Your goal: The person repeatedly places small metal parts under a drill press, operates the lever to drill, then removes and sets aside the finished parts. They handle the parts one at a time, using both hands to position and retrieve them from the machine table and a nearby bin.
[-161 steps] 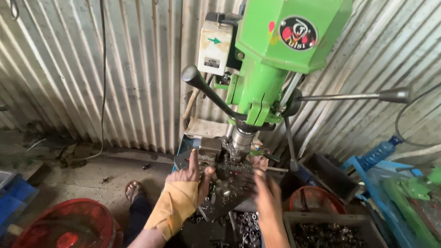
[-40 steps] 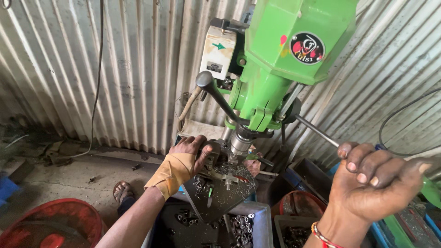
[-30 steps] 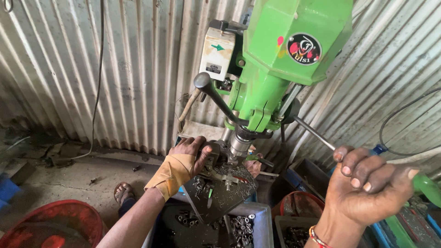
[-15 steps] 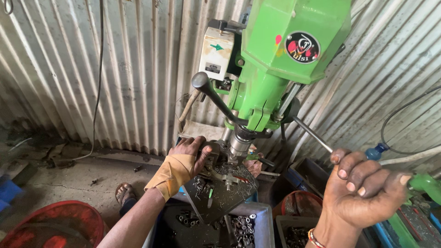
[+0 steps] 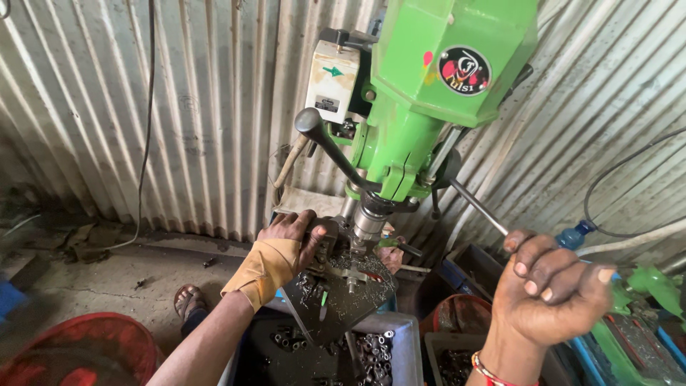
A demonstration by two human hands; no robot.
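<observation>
Your right hand [image 5: 554,300] clenches the feed lever [image 5: 479,207] of the green drill press [image 5: 436,93]. Your wrapped left hand [image 5: 289,246] grips the small vise [image 5: 330,239] on the table [image 5: 336,307], steadying the workpiece under the spindle [image 5: 368,223], above a grey bin [image 5: 400,336] of parts.

Right hand [image 5: 554,293], feed lever [image 5: 477,207] lower.

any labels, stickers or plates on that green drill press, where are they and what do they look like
Round sticker: on the front face of the green drill head, black ring with a red and white middle.
Switch box: cream, boxy, on the head's left side, with a small green arrow mark near its top.
Small plate: dark rectangle low on the switch box.
No screens or packages show.
</observation>
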